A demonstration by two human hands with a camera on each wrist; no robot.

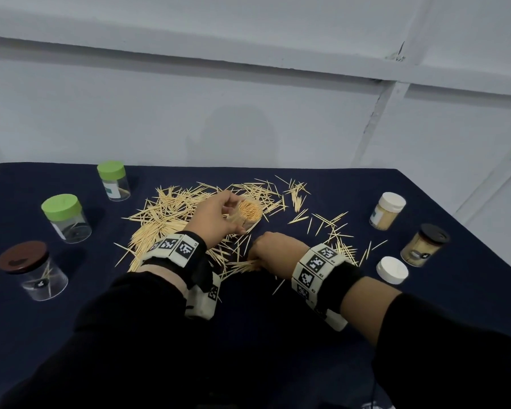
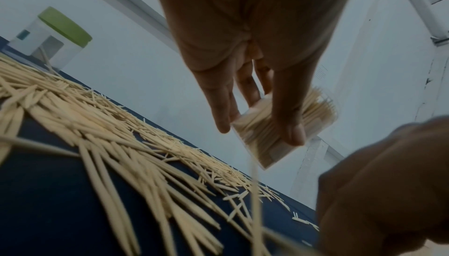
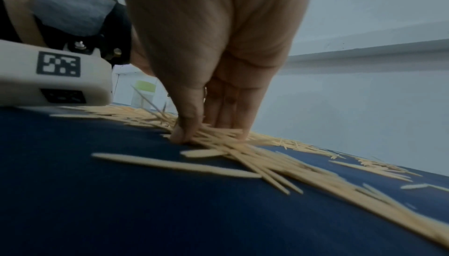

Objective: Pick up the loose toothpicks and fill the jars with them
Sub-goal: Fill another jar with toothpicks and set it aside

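Your left hand point(image 1: 216, 215) grips the open, nearly full toothpick jar point(image 1: 250, 213), tilted above the loose toothpicks point(image 1: 165, 214) on the dark blue tablecloth point(image 1: 396, 293). Your right hand point(image 1: 267, 250) pinches a small bundle of toothpicks point(image 3: 218, 141) against the cloth. Only the right wrist view shows its thumb point(image 3: 187, 123) and fingers closing narrowly.

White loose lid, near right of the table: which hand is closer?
Right. The right hand pinches toothpicks on the cloth, left of the white lid. The left hand holds the open jar further away, mid-table.
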